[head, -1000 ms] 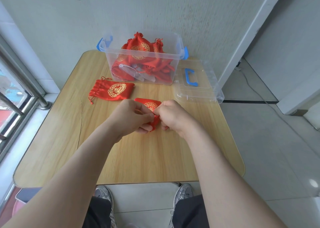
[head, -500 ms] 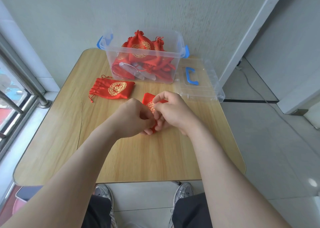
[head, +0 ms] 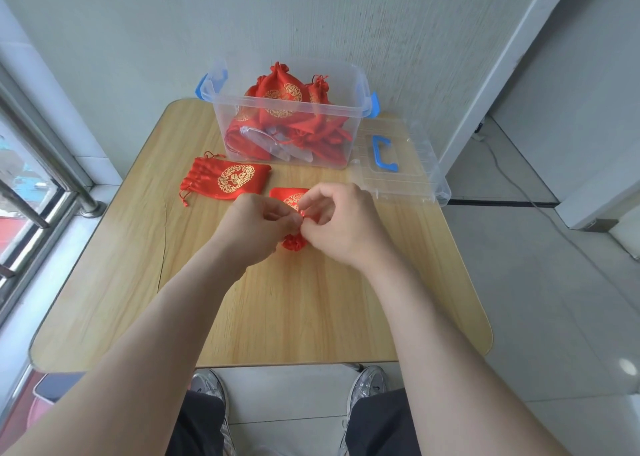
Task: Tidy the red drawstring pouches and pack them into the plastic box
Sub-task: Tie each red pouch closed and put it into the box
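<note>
Fingers [head: 282, 218] of your left hand [head: 256, 228] and your right hand [head: 341, 227] were curled in, pinching one red pouch [head: 292, 199] at its gathered neck, near the middle of the tabletop [head: 277, 317]. The hands sat knuckle to knuckle over it. The pouch lay with its long axis running away from you: the ruffled mouth poked out below the knuckles on your side, and the flat end with the gold pattern showed beyond the fingertips, aimed at the plastic box [head: 287, 111]. That box stood straight ahead at the far edge of the tabletop, well apart from the hands, open and already part-filled with red pouches, so the coming move looked like a plain carry forward, with neither hand clearly nearer. A second pouch [head: 228, 177] lay flat just beyond your left hand, with its long axis across you and its tied mouth pointing left; the left hand was the closer one to it. The clear lid [head: 415, 181] with its blue handle [head: 383, 154] lay to the right of the box. The middle of the held pouch and its cords were hidden under your fingers, so whether you held cloth or string, and whether the neck was fully drawn shut, could not be told. Something pale and clear low in the box was too blurred to name.
</note>
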Tool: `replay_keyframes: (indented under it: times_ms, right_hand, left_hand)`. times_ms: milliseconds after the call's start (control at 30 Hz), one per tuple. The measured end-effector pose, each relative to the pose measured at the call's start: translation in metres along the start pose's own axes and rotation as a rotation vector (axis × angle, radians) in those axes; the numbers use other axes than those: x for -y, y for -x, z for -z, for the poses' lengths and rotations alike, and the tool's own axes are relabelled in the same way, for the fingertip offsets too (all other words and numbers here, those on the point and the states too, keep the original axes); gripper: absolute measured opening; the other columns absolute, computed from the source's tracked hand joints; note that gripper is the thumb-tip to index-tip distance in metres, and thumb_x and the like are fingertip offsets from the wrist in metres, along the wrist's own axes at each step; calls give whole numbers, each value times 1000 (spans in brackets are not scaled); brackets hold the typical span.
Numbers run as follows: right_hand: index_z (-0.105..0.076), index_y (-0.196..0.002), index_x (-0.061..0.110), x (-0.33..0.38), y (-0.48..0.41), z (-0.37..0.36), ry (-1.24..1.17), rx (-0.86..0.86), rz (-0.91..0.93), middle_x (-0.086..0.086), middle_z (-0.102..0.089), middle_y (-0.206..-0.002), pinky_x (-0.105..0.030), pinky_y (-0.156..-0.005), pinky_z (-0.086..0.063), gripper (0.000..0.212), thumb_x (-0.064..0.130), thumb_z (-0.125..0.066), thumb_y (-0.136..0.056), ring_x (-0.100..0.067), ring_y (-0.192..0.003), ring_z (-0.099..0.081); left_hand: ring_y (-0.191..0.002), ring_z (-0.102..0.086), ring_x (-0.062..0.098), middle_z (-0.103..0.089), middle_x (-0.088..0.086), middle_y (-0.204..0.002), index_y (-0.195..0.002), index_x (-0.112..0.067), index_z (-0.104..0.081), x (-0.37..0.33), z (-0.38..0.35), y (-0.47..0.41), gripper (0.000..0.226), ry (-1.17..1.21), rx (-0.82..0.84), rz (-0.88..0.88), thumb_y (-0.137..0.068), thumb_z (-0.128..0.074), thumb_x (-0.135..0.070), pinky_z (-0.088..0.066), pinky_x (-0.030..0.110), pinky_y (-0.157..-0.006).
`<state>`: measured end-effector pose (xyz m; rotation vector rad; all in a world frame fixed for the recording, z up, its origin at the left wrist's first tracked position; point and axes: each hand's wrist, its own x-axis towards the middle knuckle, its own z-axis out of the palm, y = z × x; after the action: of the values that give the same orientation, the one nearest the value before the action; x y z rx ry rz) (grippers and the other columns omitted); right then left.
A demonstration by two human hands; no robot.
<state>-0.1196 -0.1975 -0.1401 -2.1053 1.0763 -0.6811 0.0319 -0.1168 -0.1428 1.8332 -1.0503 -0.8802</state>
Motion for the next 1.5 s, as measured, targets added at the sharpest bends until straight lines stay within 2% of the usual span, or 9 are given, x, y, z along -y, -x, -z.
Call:
replay_keyframes:
  times_ms: [333, 533, 733, 900, 1000, 1067, 1233, 1400, 1500]
  right_hand:
    - [-81, -110, 22, 2, 0, -7, 165, -65, 191, 3, -79, -94, -39, -79, -63, 27, 12, -86, -86, -14, -83, -73]
    - [-82, -93, 27, 5, -3, -11, 225, -63, 226, 4, -72, -87, -41, -72, -59, 15, 13, -81, -87, -20, -81, -68]
    - [-87, -93, 24, 6, -2, -7, 244, -10, 223, -3, -72, -85, -42, -75, -57, 21, 6, -75, -90, -24, -84, -64]
    - [-87, -93, 24, 11, 1, -4, 233, 24, 204, -5, -70, -86, -42, -74, -58, 26, 4, -70, -91, -26, -86, -63]
    - [-87, -96, 20, 14, 3, -1, 236, 14, 201, -8, -72, -90, -40, -74, -58, 24, 6, -68, -91, -27, -88, -63]
    - [-87, -96, 18, 17, 3, 0, 245, 17, 185, -8, -72, -92, -36, -73, -58, 23, 6, -68, -90, -27, -87, -64]
    - [-85, -83, 21, 15, 2, 1, 246, 37, 118, -3, -71, -73, -35, -62, -60, 31, 3, -60, -80, -23, -70, -65]
    - [-86, -79, 28, 14, -2, 7, 106, 70, -26, 11, -71, -62, -21, -63, -54, 21, 12, -72, -80, -10, -69, -68]
    - [-83, -71, 26, 12, -5, 15, -126, 126, -210, 6, -73, -61, -26, -63, -56, 16, 12, -77, -79, -12, -63, -67]
  left_hand:
    - [-75, -68, 12, -79, 7, -86, -92, -15, -82, -4, 4, 2, 11, 124, -39, 66, -96, -79, -25, -51, 28, -69]
    - [-72, -68, 6, -79, 0, -81, -90, -16, -83, -1, 4, -2, 8, 124, -50, 83, -94, -81, -23, -48, 17, -57]
    - [-48, -55, -7, -71, -5, -70, -88, -10, -82, 0, 0, -2, 7, 18, -43, 25, -94, -79, -13, -38, 6, -47]
    - [-62, -65, -4, -77, -7, -73, -80, -21, -84, -6, -3, 2, 7, -2, -130, 57, -85, -86, -17, -46, 14, -55]
    - [-79, -75, 13, -79, -6, -74, -78, -24, -83, -7, -4, 2, 10, 32, -194, 55, -81, -90, -17, -59, 30, -69]
    - [-78, -77, 15, -79, -3, -76, -88, -22, -78, -8, -4, 3, 17, 46, -215, 44, -80, -92, -18, -57, 31, -64]
    - [-74, -73, 0, -78, -8, -81, -101, -20, -72, -7, -3, 5, 25, -168, -189, -131, -83, -89, -16, -56, 21, -68]
    - [-77, -72, 5, -78, -8, -87, -102, -15, -75, -7, -2, 6, 19, -443, -246, -394, -87, -83, -7, -52, 16, -70]
    - [-80, -75, 8, -79, -6, -86, -100, -14, -75, -7, -2, 6, 17, -446, -266, -512, -87, -82, -5, -57, 22, -74]
